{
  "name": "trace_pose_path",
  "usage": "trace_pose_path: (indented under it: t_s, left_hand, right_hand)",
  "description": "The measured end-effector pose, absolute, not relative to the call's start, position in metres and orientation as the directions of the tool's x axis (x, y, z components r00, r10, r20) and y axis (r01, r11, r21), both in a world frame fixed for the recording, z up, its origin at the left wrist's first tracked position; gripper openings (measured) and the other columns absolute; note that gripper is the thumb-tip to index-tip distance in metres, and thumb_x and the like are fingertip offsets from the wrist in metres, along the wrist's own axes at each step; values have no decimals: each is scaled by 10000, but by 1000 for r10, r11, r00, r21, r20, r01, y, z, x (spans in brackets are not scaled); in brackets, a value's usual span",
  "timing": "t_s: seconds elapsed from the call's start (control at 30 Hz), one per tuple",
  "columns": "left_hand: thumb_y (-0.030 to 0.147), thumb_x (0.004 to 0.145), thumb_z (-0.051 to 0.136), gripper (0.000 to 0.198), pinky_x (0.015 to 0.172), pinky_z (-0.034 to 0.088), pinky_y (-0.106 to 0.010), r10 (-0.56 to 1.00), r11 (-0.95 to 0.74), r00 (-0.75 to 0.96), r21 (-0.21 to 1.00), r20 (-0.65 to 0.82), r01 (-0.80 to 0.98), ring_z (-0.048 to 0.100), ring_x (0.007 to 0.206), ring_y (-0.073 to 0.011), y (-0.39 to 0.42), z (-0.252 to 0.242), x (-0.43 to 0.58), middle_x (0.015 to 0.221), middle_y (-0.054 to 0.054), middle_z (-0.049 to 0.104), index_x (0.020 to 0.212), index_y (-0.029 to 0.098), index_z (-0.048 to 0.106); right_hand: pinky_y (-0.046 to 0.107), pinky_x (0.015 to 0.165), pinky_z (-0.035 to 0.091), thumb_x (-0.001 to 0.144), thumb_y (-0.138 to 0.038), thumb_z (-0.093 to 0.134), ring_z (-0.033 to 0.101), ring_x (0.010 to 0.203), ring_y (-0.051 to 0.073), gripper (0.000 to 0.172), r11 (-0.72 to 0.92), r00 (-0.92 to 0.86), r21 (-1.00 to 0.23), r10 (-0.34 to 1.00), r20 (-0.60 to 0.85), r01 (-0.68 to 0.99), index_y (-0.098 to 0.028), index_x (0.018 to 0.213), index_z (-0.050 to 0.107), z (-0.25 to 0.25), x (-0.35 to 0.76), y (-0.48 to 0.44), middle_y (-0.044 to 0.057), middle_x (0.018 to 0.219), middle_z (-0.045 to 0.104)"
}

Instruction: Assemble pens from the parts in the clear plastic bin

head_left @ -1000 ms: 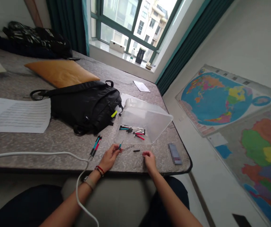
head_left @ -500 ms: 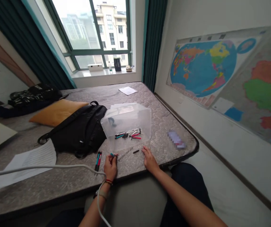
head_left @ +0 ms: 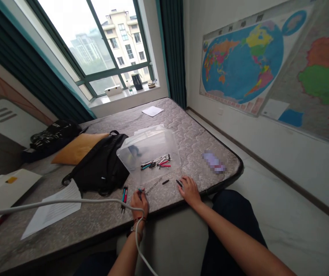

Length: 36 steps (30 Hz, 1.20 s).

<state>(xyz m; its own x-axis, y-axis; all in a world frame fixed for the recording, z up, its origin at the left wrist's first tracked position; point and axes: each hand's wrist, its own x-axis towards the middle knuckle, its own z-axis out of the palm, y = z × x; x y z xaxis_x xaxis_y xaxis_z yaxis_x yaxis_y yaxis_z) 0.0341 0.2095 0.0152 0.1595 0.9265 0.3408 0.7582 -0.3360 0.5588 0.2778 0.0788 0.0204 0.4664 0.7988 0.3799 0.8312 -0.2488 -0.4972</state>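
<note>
On the mattress near its front edge, my left hand [head_left: 139,200] is closed round a teal pen [head_left: 140,190], mostly hidden by the fingers. To its left, several pens [head_left: 124,199] with teal and red barrels lie side by side. My right hand [head_left: 190,191] rests on the mattress with its fingers curled at a short black piece [head_left: 179,183], which looks like a pen cap. Another short black piece [head_left: 166,182] lies between the hands. Beyond them, a clear plastic box [head_left: 148,147] stands with several pens and markers [head_left: 155,162] inside.
A black backpack [head_left: 99,168] lies left of the box, by an orange cushion [head_left: 79,147] and a printed sheet [head_left: 53,207]. A pale cable [head_left: 95,201] crosses over my left wrist. A blurred phone-like object [head_left: 213,162] lies at right near the mattress edge [head_left: 240,165].
The view has tilted and shifted. My right hand has moved slightly away from the middle black piece, and a second black piece now shows at its fingertips. The left hand still holds the teal pen.
</note>
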Motion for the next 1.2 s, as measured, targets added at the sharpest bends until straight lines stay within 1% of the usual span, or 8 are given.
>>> trace_pose_path:
  t_s: [0.33,0.43,0.53,0.63,0.7,0.83,1.0,1.2]
  left_hand:
    - [351,941,440,251,880,469,-405,919,-344,157,537,363,770,643,1000,-275,207,17,34,1026,-119,672,1085,190,568]
    - [340,936,451,246,889,468,-404,917,-354,165,548,364,758,645,999,-269,206,19,34,1026,-109,673,1098,197,567]
    - [339,935,451,247,891,471,-399,918,-359,165,579,361,732,645,998,-264,205,20,33,1046,-106,674,1102,196,564]
    - [349,935,447,262,890,471,-401,922,-354,162,593,353,723,643,995,-269,204,20,33,1046,-112,676,1108,189,563]
    - [349,933,445,263,889,470,-403,924,-350,162,596,346,723,643,990,-272,204,20,33,1039,-116,677,1103,187,563]
    - [339,926,446,255,900,463,-412,926,-342,157,589,342,732,647,995,-277,204,20,33,1040,-118,676,1100,190,560]
    - [354,932,446,245,888,471,-412,927,-336,151,581,342,741,658,989,-278,204,21,33,1028,-111,683,1084,198,559]
    - [311,931,437,220,902,471,-404,931,-348,161,662,328,664,657,1016,-265,203,23,33,1094,-107,712,1105,202,515]
  right_hand:
    - [422,946,439,855,-210,585,577,1062,271,189,-171,489,-661,807,332,730,-231,983,721,20,288,83,102,1082,666]
    - [405,900,466,851,-260,575,625,975,255,178,-169,592,-807,764,255,565,-213,944,719,20,297,92,90,986,707]
    - [344,745,502,840,-341,561,652,775,209,285,-127,654,-950,750,97,287,-194,1048,689,24,305,103,50,830,720]
    - [252,543,440,820,-368,537,545,520,140,449,-60,607,-995,794,-3,74,-168,1215,613,29,307,111,-35,624,640]
    - [224,489,388,810,-350,514,476,460,114,415,-54,580,-998,814,-20,42,-167,1155,654,31,304,112,-58,569,587]
    - [225,507,404,786,-303,490,512,498,112,313,-96,553,-992,832,-33,85,-172,936,732,28,298,109,-29,604,618]
    - [261,599,493,700,-250,537,631,628,153,352,-36,566,-998,824,-1,51,-165,998,702,23,295,106,-23,646,638]
    - [335,728,549,664,-248,545,699,753,186,421,22,541,-996,841,-30,-90,-167,1053,684,31,301,106,16,773,700]
